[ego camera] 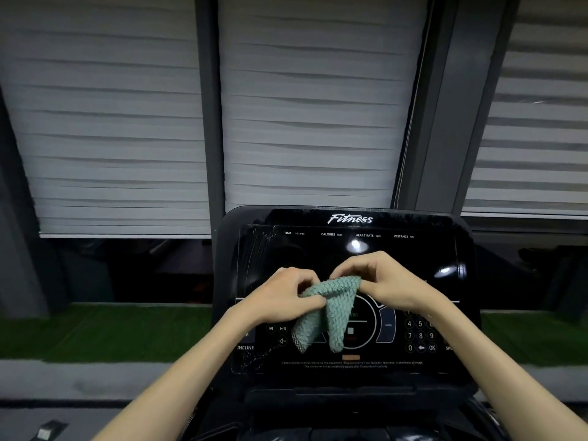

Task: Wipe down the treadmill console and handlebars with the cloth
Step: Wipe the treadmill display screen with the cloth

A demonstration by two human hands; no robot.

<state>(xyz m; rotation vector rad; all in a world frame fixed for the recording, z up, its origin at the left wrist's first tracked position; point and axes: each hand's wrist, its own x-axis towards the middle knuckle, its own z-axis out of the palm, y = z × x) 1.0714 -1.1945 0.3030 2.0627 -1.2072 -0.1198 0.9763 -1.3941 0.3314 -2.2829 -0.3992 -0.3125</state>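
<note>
While both forearms reach in from the lower corners of the head view, the two hands meet at lower centre of the frame, in front of the treadmill console [346,230]. Left hand [288,296]: fingers curled, thumb and fingertips pinching the left upper edge of the cloth [324,310]. Right hand [381,281]: fingers bent, pinching the cloth's right upper corner. Cloth: pale green, waffle-textured, bunched at the top between the hands, two folds hanging down over the console's lower middle. Whether the hanging folds touch the panel cannot be told.

Console: glossy black, tilted back, "Fitness" lettered along its top edge. Labels TIME, CALORIES, HEART RATE, DISTANCE run beneath it. A number keypad [420,335] sits at lower right of the panel, a round dial [359,326] partly behind the cloth, INCLINE marked at lower left. Light glare spots show on the upper screen.

Background: grey slatted blinds [318,106] fill the upper frame. A green turf strip [95,332] crosses mid-left and mid-right.
</note>
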